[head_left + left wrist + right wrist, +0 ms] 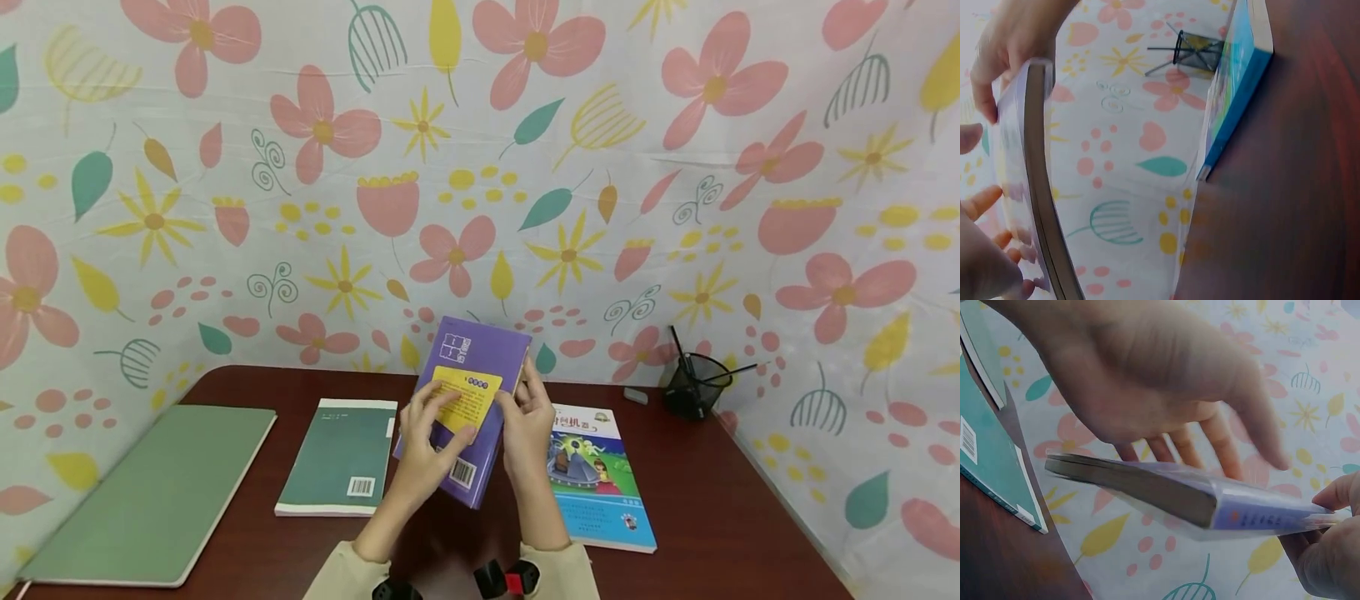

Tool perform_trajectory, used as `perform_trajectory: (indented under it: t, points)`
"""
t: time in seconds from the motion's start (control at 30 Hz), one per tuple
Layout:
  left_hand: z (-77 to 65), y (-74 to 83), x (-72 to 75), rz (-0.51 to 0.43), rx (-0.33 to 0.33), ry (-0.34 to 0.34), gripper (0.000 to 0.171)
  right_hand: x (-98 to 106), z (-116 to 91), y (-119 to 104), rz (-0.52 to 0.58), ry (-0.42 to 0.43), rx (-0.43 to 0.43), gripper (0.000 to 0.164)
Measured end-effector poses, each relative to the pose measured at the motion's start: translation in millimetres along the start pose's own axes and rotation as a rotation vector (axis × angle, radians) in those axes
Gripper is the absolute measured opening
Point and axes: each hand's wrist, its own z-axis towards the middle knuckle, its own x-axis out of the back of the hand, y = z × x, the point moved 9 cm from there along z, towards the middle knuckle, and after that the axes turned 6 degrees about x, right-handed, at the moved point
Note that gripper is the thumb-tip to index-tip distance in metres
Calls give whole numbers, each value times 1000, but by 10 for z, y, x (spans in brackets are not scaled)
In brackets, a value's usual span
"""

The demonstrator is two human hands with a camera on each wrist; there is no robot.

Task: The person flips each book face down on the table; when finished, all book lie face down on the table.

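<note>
A purple book (487, 446) with a yellow panel and a barcode is held tilted above the table; its page edges (1044, 187) face the left wrist view. My right hand (528, 425) pinches its right edge, thumb on the cover and fingers behind; in the right wrist view that hand (1335, 537) grips the spine end. Fingers spread, my left hand (427, 450) lies over the cover. The right wrist view shows this left hand (1154, 381) with fingertips at the cover and none curled round the book. A clear sleeve seems to wrap the book.
A teal book (337, 458) lies left of the hands, and a large green notebook (157, 492) farther left. On the right is a colourful book (600, 492), partly behind my right hand. A mesh pen cup (693, 387) and small grey block (635, 396) stand near the floral backdrop.
</note>
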Motion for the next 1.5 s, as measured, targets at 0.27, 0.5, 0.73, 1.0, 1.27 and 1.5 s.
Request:
perform_trajectory:
  t: [0.27, 0.5, 0.73, 1.0, 1.27, 1.5]
  points:
    - [122, -336, 273, 45, 211, 91, 56, 62, 30, 49, 26, 36, -54, 66]
    - [184, -394, 404, -88, 249, 61, 53, 130, 86, 77, 75, 27, -66, 67]
    - [199, -360, 374, -143, 222, 29, 53, 186, 127, 131, 100, -5, -72, 66]
    - [211, -378, 318, -191, 232, -22, 57, 245, 186, 220, 33, -46, -63, 66]
    - [193, -438, 281, -177, 259, -42, 59, 330, 239, 404, -149, -48, -87, 57]
    - [175, -558, 268, -132, 285, -37, 60, 380, 243, 601, -244, -79, -135, 53]
